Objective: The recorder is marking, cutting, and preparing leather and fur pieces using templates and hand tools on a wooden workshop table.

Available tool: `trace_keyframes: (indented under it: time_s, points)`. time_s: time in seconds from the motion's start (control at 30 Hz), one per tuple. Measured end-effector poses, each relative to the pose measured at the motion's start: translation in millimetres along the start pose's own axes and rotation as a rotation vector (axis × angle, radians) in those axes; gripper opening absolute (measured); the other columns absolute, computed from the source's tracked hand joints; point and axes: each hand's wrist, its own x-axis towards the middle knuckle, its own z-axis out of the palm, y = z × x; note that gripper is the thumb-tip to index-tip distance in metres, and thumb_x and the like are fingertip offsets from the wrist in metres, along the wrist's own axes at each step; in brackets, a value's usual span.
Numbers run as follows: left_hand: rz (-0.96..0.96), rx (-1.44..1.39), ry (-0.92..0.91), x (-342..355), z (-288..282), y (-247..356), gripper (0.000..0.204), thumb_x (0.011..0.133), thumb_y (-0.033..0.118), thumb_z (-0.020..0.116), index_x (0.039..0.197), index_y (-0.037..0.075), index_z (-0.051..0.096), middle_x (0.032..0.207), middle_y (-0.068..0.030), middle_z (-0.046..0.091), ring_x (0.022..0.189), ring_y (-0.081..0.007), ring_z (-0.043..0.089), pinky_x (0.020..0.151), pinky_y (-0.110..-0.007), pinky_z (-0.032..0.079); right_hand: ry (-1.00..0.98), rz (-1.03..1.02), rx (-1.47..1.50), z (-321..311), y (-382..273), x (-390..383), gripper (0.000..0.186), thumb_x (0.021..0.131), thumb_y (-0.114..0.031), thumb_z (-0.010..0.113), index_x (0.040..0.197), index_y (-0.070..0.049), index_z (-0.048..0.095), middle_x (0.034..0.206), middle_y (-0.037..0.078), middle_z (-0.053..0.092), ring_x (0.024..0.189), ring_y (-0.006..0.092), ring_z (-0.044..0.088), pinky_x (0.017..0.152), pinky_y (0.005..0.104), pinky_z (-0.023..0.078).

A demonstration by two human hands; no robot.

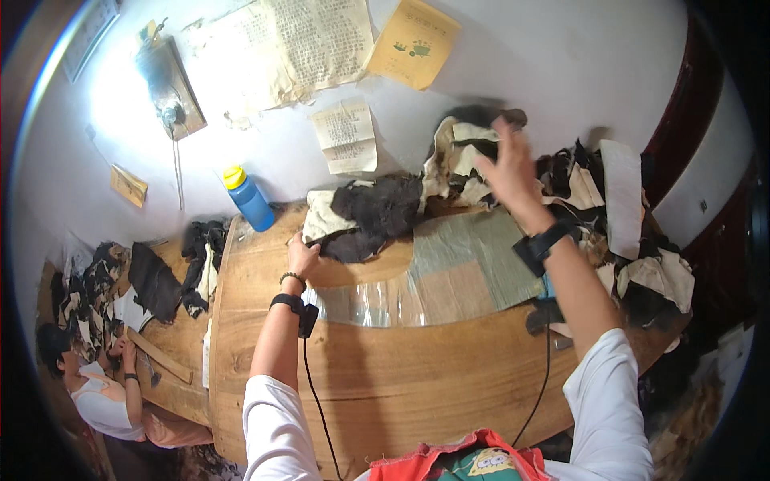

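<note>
My left hand (303, 256) pinches the left corner of a black fur piece (381, 212) with a pale skin side, which lies across the back of the wooden table. In the air over a heap of fur and hide scraps (461, 152) by the wall, my right hand (511, 172) is open, its fingers apart and slightly blurred. Nothing shows in its grasp. In front of the fur lies a flat curved pattern sheet (461, 268), greenish grey and brown, with shiny clear film over it. Its narrow left end reaches close to my left wrist.
A blue bottle (252, 204) with a yellow cap stands at the table's back left. More scraps (658, 276) cover the right end, near a pale strip (622, 200). Cables hang from both wristbands. At the far left a co-worker (100, 393) sits at another table.
</note>
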Motion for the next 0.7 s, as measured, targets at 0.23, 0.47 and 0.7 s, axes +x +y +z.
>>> trace_keyframes:
  time_s: [0.23,0.47,0.7]
  points:
    - [0.064,0.295,0.026,9,31,28,0.064,0.078,0.012,0.064,0.141,0.011,0.051,0.118,-0.0246,0.065,0.109,-0.0424,0.061,0.094,-0.047,0.048,-0.542,-0.161,0.103,135,-74,-83,0.035,0.083,-0.025,0.075,0.108,-0.007,0.059,0.107,0.014,0.056,0.098,0.0353,0.064,0.079,0.0464,0.054]
    - [0.330,-0.024,0.404,30,-19,31,0.029,0.080,0.001,0.049,0.100,0.002,0.069,0.091,-0.0207,0.066,0.086,-0.0362,0.064,0.079,-0.045,0.052,-0.213,0.055,0.310,187,-25,-63,0.009,0.082,-0.013,0.064,0.081,-0.004,0.066,0.086,0.014,0.065,0.085,0.0362,0.065,0.075,0.0469,0.052]
    - [0.422,-1.184,0.056,-141,-67,160,0.042,0.083,-0.002,0.040,0.121,-0.005,0.057,0.113,-0.0100,0.061,0.099,-0.0175,0.059,0.089,-0.031,0.050,0.157,0.512,1.617,14,4,96,0.031,0.104,-0.018,0.040,0.126,-0.005,0.057,0.112,0.005,0.066,0.096,0.0192,0.063,0.089,0.0327,0.052]
